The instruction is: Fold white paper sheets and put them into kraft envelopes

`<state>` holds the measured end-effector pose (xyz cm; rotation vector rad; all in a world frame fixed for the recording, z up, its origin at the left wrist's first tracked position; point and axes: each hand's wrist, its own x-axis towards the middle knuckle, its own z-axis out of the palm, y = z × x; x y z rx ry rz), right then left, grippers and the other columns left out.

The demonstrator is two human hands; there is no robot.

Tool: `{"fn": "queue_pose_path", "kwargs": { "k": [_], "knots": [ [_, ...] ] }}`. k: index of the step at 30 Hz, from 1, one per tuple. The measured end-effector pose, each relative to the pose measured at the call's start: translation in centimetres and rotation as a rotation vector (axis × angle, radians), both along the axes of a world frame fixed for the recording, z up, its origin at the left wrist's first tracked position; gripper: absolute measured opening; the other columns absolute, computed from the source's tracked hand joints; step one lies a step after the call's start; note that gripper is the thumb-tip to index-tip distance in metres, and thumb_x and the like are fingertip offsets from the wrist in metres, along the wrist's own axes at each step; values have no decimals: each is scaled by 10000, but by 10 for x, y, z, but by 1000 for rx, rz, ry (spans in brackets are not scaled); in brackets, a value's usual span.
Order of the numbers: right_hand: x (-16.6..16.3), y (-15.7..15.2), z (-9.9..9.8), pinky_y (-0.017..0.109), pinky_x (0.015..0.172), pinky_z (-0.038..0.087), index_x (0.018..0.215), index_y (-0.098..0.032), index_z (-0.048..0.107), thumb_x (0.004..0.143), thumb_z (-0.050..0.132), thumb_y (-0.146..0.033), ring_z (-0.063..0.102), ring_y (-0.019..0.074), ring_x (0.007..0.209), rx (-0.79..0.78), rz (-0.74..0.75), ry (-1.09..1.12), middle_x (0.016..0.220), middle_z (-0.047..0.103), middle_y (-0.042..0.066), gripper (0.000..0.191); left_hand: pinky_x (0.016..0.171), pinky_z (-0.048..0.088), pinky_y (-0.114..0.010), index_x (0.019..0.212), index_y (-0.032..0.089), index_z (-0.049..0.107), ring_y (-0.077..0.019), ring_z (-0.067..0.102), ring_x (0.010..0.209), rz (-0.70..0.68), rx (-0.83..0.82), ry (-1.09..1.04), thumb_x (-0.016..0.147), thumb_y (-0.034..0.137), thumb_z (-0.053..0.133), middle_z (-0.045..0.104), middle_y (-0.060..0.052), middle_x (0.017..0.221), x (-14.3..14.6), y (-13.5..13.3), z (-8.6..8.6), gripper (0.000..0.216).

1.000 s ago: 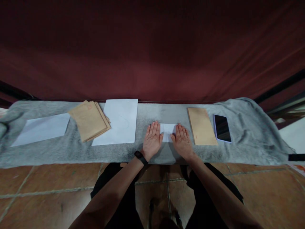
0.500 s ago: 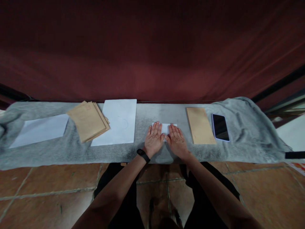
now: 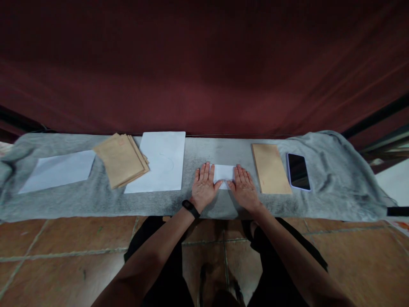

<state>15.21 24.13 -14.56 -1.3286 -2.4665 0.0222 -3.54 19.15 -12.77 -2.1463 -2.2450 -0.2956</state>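
A small folded white paper [image 3: 224, 173] lies on the grey cloth [image 3: 204, 209] in front of me. My left hand [image 3: 203, 185] lies flat on its left end, fingers stretched out and close together. My right hand [image 3: 244, 187] lies flat on its right end in the same way. A black band sits on my left wrist. Only the middle strip of the paper shows between the two hands.
Right of my hands lie a brown envelope [image 3: 270, 168] and a dark phone [image 3: 298, 171]. To the left lie a white sheet [image 3: 161, 164], a fanned stack of brown envelopes [image 3: 122, 159] and another white sheet [image 3: 58, 170]. A dark red curtain hangs behind; tiled floor lies below.
Both hands slid together over the folded paper half a second ago, and have now spread apart again toward its ends. The paper stays in place.
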Motion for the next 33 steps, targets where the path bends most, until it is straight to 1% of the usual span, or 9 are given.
{"fn": "queue_pose_path", "kwargs": {
  "k": [6,10,13,18,22,26,30,32,33],
  "knots": [
    [7,0,-2,531,1212,314,1575,6,331,1078,334,-424,359,340,1502,3,-37,-1,1621,372,248,658,1273,190,-513,1602,75,310,-327,239,1568,-7,-26,-2,1013,620,400,274,-197,1674,-3,-3,5,807],
    [3,2,3,567,1215,301,1567,11,346,1071,343,-352,359,361,1503,-4,-82,35,1621,364,257,615,1270,188,-522,1600,90,324,-333,242,1566,-9,-25,-16,997,647,414,284,-195,1671,-4,-4,6,826],
    [-11,0,9,552,1228,299,1592,-37,319,1063,333,-302,323,330,1530,-49,-13,71,1653,330,209,592,1270,188,-519,1599,96,330,-324,243,1567,-6,-24,-28,1017,596,403,290,-190,1671,-4,-5,6,771],
    [-34,-10,8,487,1252,295,1581,-65,360,1076,337,-364,327,281,1534,-130,170,91,1640,374,181,587,1273,192,-510,1594,109,349,-303,252,1566,-15,-34,-48,1053,433,358,294,-166,1674,-7,-6,7,631],
    [-33,-13,3,497,1266,262,1590,-88,351,1073,378,-370,316,282,1539,-103,169,96,1650,356,175,589,1276,194,-497,1591,108,360,-297,267,1561,-16,-35,-64,1058,392,327,298,-144,1675,-13,-9,7,604],
    [-28,-11,2,489,1266,261,1587,-63,345,1069,394,-354,303,286,1544,-104,153,86,1653,338,190,596,1281,157,-540,1588,104,365,-317,259,1562,12,-10,-68,1048,397,334,341,-139,1658,-19,-13,6,615],
    [-30,-9,3,498,1263,260,1578,-47,357,1065,406,-368,297,299,1546,-116,133,76,1649,340,201,607,1281,123,-559,1579,133,390,-316,210,1577,103,37,-85,1037,395,356,363,-138,1651,-44,-10,19,603],
    [-31,-10,2,503,1263,259,1577,-46,359,1061,407,-366,298,302,1546,-123,125,77,1649,339,201,609,1275,90,-583,1593,135,358,-328,171,1586,208,103,-98,1034,406,371,313,-150,1672,-75,-9,31,622],
    [-31,-10,1,504,1264,257,1580,-51,355,1059,409,-365,298,301,1546,-127,123,80,1650,338,197,611,1271,90,-588,1596,102,335,-345,158,1586,314,150,-104,1029,417,389,278,-183,1680,-95,-10,37,651]
  ]
}}
